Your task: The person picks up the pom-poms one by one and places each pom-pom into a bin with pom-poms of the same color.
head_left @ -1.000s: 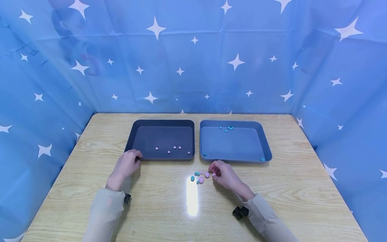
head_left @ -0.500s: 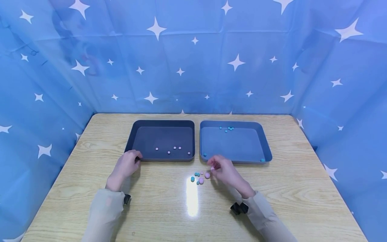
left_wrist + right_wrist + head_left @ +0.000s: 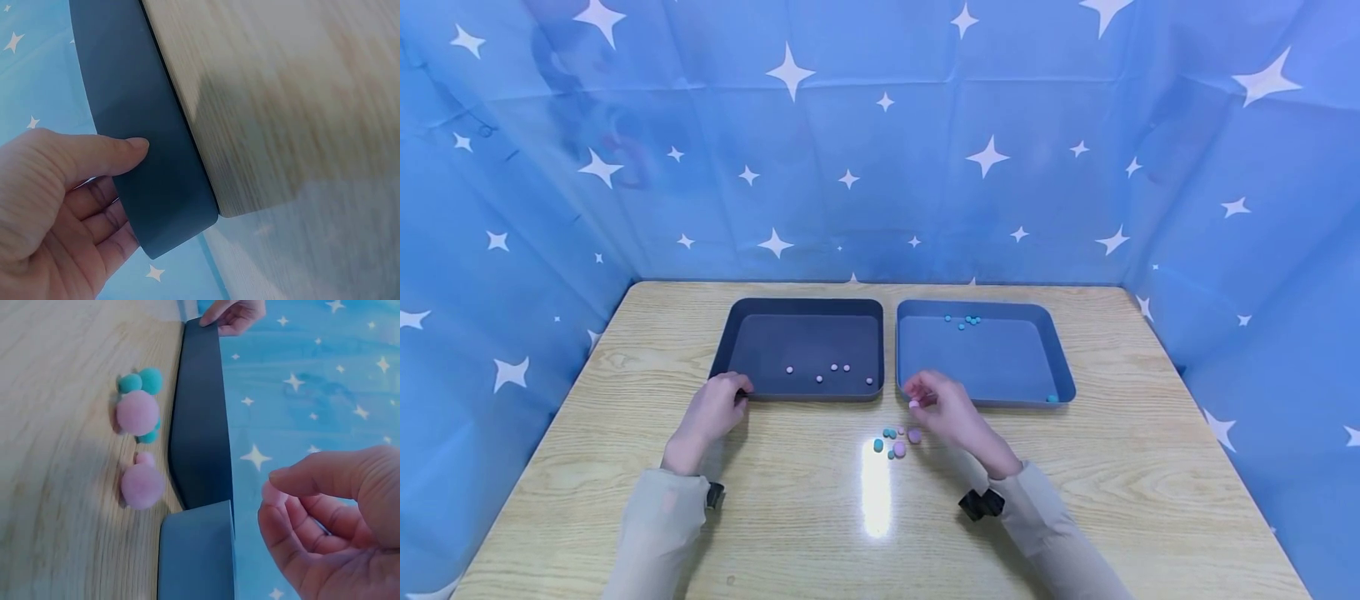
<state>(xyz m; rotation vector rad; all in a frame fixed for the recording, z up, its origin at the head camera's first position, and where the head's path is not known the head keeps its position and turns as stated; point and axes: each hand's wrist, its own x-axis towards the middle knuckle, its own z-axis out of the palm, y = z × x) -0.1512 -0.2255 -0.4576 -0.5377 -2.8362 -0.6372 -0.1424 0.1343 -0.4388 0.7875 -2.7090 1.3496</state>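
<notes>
One pink pom-pom (image 3: 913, 404) in right hand (image 3: 943, 408), above table (image 3: 1075, 467).

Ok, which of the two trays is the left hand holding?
The darker tray, the one with pink pom-poms inside. The left hand grips its near-left corner; the lighter blue tray beside it holds teal ones.

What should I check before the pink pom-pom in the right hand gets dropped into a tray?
1. Grip: right hand pinches the small pink pom-pom at its fingertips: ok.
2. Matching tray: dark tray holds pink pieces, lighter blue tray holds teal ones: ok.
3. Position: the pom-pom hangs near the gap between the trays, not over the dark tray: not ok.
4. Tray steadied: left hand holds the dark tray's near corner: ok.
5. Remaining pile on the table is apart from the hand: ok.
</notes>
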